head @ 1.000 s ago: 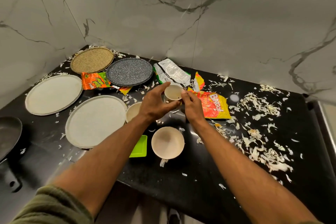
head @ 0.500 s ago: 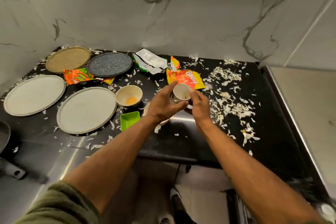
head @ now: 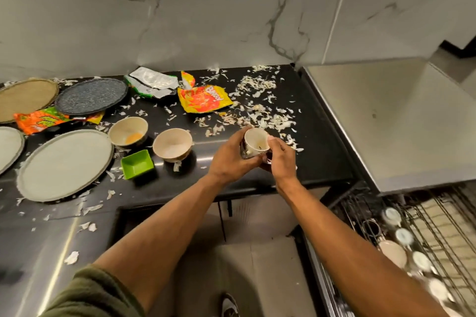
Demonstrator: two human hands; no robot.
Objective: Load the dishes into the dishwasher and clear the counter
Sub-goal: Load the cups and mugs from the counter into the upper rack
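Both my hands hold a small cream cup (head: 255, 143) above the black counter's (head: 316, 152) front right part. My left hand (head: 230, 159) wraps its left side and my right hand (head: 282, 159) grips its right side. On the counter stand two cream bowls (head: 128, 131) (head: 172, 144), a green square dish (head: 137, 163), a large pale plate (head: 64, 165), another pale plate (head: 9, 147), a speckled dark plate (head: 91, 95) and a tan plate (head: 25, 98). The open dishwasher rack (head: 417, 239) at lower right holds several pale cups.
Snack wrappers lie on the counter: an orange one (head: 41, 119), a silver one (head: 152, 83), a yellow-red one (head: 204, 98). White shreds (head: 262, 110) litter the surface. A steel surface (head: 394, 121) adjoins on the right. A marble wall stands behind.
My hands have carried the cup rightward and toward the counter's front edge. The view has swung right, bringing the steel surface and dishwasher rack into sight.
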